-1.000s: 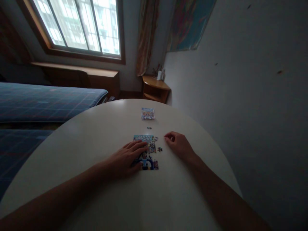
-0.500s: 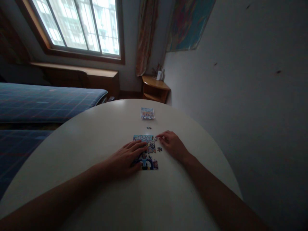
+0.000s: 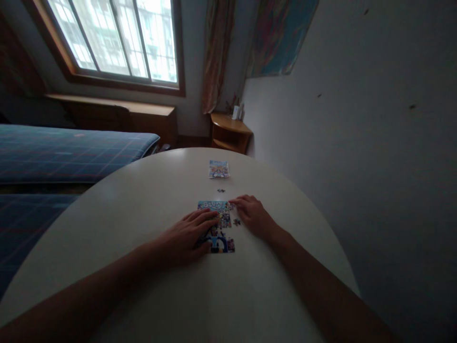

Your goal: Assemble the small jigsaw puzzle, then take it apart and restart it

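Note:
A partly joined jigsaw puzzle (image 3: 224,245) lies on the white table, its left side covered by my left hand (image 3: 193,233). That hand rests flat across the puzzle with its fingers stretched out. At the puzzle's upper right corner, the fingertips of my right hand (image 3: 252,214) are closed on a small puzzle piece (image 3: 231,206) at the edge, mostly hidden by the fingers. One loose puzzle piece (image 3: 236,222) sits just right of the puzzle, below my right fingers. Another loose piece (image 3: 221,190) lies beyond the puzzle's top edge.
A small picture sheet (image 3: 219,169) with a similar print lies farther back on the round white table (image 3: 157,186). Beyond the table's left edge is a bed with a plaid mattress (image 3: 71,152). A wooden corner stand (image 3: 232,123) is behind, and a wall runs along the right.
My right hand has shifted slightly left, bringing its fingertips and the piece against the puzzle's upper right corner. My left hand stays in place.

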Available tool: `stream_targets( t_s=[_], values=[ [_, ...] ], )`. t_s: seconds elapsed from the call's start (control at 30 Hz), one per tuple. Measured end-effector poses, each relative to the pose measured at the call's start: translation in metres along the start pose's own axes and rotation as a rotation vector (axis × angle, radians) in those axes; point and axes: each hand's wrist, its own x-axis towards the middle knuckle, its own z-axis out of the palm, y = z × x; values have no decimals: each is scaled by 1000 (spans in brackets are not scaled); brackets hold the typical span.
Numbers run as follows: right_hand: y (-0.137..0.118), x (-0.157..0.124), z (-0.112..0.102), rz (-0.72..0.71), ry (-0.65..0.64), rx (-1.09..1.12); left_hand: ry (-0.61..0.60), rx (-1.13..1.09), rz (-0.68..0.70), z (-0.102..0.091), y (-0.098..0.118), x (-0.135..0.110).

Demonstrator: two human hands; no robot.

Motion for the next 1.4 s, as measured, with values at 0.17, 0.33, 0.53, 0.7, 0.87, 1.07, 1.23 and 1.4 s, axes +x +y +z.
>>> stream_targets(
  t_s=[0.17,0.33,0.53,0.7,0.87,1.07,1.23,1.4],
  values=[
    [0,0,-1,2,-2,-5,9,-9,-4,0,1,0],
    [-1,1,-1,10,-7,-15,10,-13,-1,-1,1,0],
    [0,2,-1,3,-12,-26,14,-23,-10,-1,2,1],
    [0,1,-1,13,-13,-34,26,-20,2,-1,1,0],
    [0,4,0,19,-10,-36,23,-15,-3,-1,1,0],
    [0,42,1,155,-56,-71,32,-26,15,1,-1,1],
    [-3,80,4,213,-92,-100,28,-17,14,0,0,1],
    [-6,98,6,270,-148,-145,35,-22,11,0,1,2]
  ],
)
